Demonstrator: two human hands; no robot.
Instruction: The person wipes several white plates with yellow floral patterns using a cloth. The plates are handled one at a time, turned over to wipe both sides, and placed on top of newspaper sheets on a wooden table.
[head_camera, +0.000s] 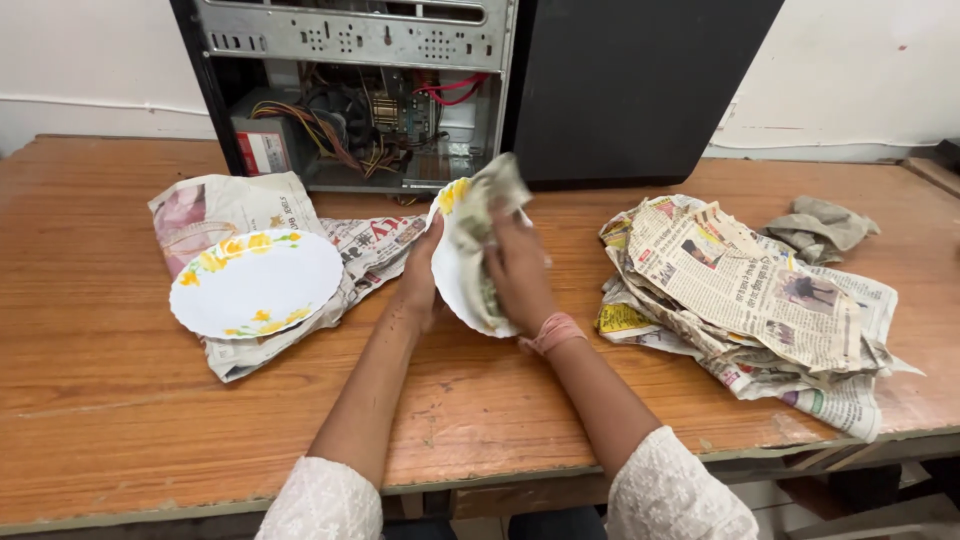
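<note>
White plate (452, 268) | upright between hands | right-hand fingers (508, 262) pressing cloth (487, 205)

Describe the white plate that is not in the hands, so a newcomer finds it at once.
Start at the open computer case at the back of the wooden table. In front of it, to the left, a crumpled newspaper sheet lies spread. The round white plate with yellow flowers lies flat on it, untouched by either hand.
</note>
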